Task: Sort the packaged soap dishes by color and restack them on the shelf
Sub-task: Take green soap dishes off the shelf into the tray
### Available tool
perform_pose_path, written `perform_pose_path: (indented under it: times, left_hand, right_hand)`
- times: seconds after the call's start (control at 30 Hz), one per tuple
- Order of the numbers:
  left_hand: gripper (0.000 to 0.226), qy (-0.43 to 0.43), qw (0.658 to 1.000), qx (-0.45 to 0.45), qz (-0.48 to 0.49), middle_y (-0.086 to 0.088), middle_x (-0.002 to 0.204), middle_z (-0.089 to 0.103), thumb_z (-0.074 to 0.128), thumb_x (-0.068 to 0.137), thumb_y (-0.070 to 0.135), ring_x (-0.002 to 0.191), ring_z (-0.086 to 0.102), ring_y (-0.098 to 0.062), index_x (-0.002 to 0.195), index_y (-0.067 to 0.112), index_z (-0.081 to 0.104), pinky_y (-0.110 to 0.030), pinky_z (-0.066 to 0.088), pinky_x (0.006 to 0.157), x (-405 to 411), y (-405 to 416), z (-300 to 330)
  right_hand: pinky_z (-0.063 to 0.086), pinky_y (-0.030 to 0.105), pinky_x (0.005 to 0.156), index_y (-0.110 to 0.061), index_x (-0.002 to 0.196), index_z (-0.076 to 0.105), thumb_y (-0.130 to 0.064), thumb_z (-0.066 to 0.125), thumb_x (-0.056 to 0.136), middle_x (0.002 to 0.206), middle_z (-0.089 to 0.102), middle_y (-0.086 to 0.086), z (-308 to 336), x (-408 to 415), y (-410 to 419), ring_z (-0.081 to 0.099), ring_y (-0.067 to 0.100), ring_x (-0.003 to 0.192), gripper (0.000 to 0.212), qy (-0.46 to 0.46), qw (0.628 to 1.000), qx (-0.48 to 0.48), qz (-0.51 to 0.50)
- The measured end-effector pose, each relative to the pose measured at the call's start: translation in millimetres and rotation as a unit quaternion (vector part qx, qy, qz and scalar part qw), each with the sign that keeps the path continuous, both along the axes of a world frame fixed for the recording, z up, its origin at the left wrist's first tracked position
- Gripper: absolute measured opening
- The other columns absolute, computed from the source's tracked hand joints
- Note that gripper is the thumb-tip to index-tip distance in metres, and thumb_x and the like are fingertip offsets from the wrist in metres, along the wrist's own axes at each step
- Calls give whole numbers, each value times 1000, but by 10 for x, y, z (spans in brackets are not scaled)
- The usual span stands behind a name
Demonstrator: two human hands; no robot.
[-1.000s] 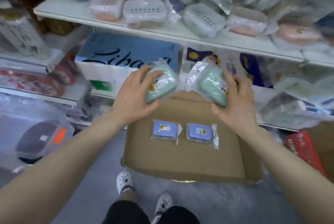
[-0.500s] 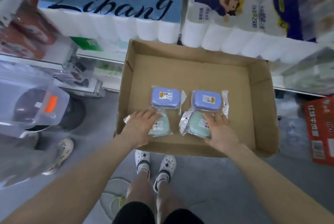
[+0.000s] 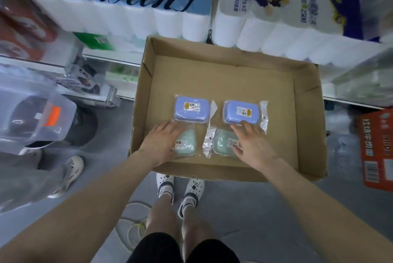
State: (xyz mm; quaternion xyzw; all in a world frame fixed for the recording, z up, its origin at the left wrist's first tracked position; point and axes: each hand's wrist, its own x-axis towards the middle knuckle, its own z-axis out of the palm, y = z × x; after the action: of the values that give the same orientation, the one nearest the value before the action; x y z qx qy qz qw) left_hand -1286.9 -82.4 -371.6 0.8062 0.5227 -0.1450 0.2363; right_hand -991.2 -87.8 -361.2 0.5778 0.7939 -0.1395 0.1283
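Head view: looked down into a shallow cardboard box (image 3: 306,114) at frame centre. Two blue soap dishes (image 3: 190,109) (image 3: 241,111) in clear wrap lay side by side mid-box; two green soap dishes sat just below them, toward the near wall. Left hand (image 3: 161,143) lay flat, fingers fairly straight, on the left green soap dish (image 3: 186,143), covering its left part. Right hand (image 3: 253,145) rested spread over the right green soap dish (image 3: 223,142), fingertips reaching the blue one above; gripped nothing, as far as visible. Probably light, rigid plastic shells inside slippery film with loose flaps; best taken across the short sides of the shell, not by the wrap. Toilet-paper packs (image 3: 127,18) filled the upper frame.
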Motion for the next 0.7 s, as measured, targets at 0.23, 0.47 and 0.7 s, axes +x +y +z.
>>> perform_pose_path:
  times: [0.23, 0.47, 0.7]
  left_hand:
    - [61, -29, 993, 110, 19, -3, 149, 39, 54, 92, 47, 134, 39, -24, 145, 23, 36, -37, 29, 112, -76, 237, 721]
    - [47, -86, 942, 321, 41, -8, 127, 59, 66, 85, 37, 117, 55, -30, 127, 17, 59, -39, 43, 103, -353, 561, 1813]
    - [46, -125, 889, 437, 59, -8, 132, 56, 63, 90, 33, 122, 50, -30, 131, 15, 56, -42, 43, 102, -825, 1113, 2731]
  right_hand:
    - [51, 43, 84, -11, 120, 63, -31, 83, 68, 117, 63, 14, 860, -96, 327, 63, 35, 99, 59, 23, 989, 139, 52]
    - [44, 47, 96, -8, 131, 56, -30, 72, 83, 127, 56, 17, 2013, -406, 904, 55, 36, 113, 56, 56, 937, 314, 144]
    - [42, 48, 95, -10, 135, 51, -39, 52, 91, 127, 54, 16, 2927, -945, 1523, 53, 36, 114, 52, 108, 893, 407, 158]
